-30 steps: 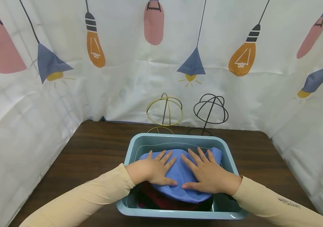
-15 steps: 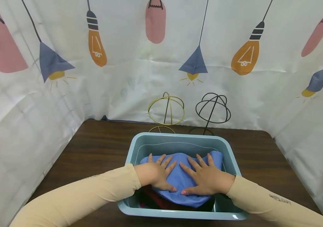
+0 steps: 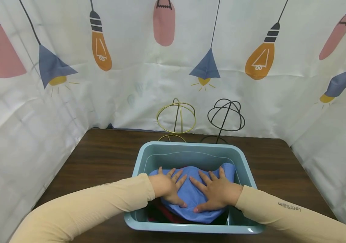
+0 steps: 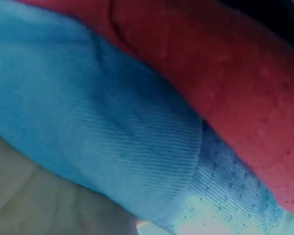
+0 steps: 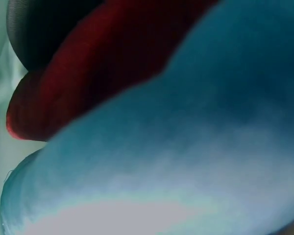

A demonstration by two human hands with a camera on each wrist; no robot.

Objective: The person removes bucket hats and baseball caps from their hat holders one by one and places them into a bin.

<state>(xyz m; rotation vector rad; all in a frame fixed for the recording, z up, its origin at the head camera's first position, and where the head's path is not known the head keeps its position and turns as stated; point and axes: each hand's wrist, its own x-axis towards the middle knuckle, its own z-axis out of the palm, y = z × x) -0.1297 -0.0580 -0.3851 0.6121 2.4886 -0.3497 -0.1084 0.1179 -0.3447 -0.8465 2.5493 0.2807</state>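
Observation:
My left hand [image 3: 167, 187] lies with spread fingers on a blue knit garment [image 3: 188, 194] inside a light blue plastic tub [image 3: 191, 227]. Beside it, my right hand [image 3: 217, 192] presses on the same garment, fingers straight and spread apart. Underneath is a red cloth [image 3: 173, 216], showing along the near side and as a sliver behind the blue fabric. The left wrist view shows ribbed and mesh blue fabric against the red cloth [image 4: 225, 83]. In the right wrist view, a black fabric piece [image 5: 59, 29] lies beyond the red cloth [image 5: 88, 78].
The tub stands on a dark wooden table [image 3: 109, 155]. Behind it are a gold wire stand [image 3: 176, 116] and a black wire stand [image 3: 226, 116], both with domed tops. A white curtain [image 3: 148, 87] printed with lamps surrounds the table at the back and sides.
Both hands have moved down and slightly toward me with the blue garment under them. More of the tub's back wall shows, and a red sliver has appeared behind the garment.

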